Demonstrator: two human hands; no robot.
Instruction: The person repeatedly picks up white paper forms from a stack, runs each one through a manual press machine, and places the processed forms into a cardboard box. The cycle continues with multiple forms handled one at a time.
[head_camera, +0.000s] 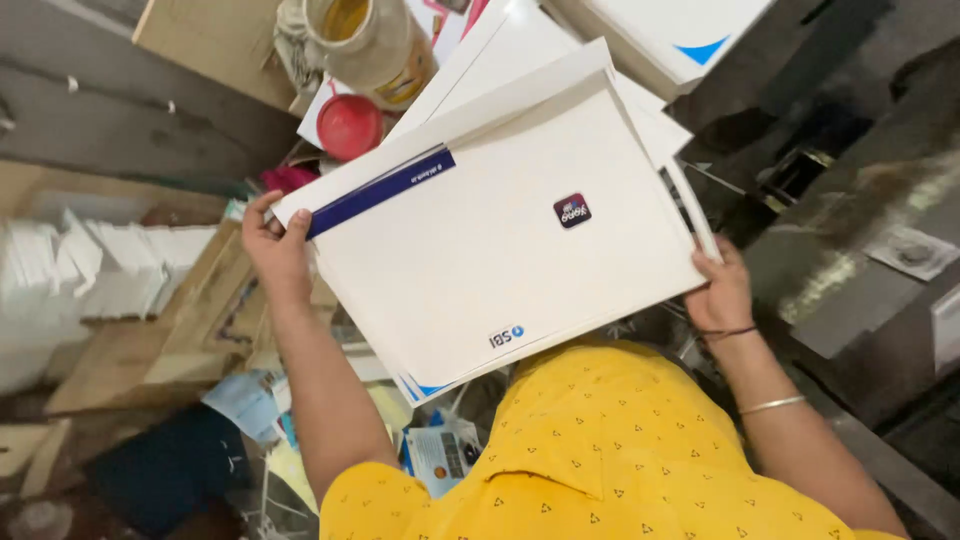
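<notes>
Left hand (272, 245) and right hand (718, 292) are gripping opposite edges of a large white paper envelope (500, 240), which is hiding both palms and the sheets beneath.

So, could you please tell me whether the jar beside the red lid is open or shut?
Open: the jar has no lid on, and the red lid lies beside it.

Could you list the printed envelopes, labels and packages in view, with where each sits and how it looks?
Large white envelope: centre, held by left hand and right hand; dark blue strip along the flap, small dark square sticker, small blue mark near the lower edge.
Stack of white envelopes: top right, blue corner mark.
Jar: top centre, yellowish, with a yellow label.
Red lid: below the jar, round.
Small printed card: bottom centre, pale blue.
</notes>
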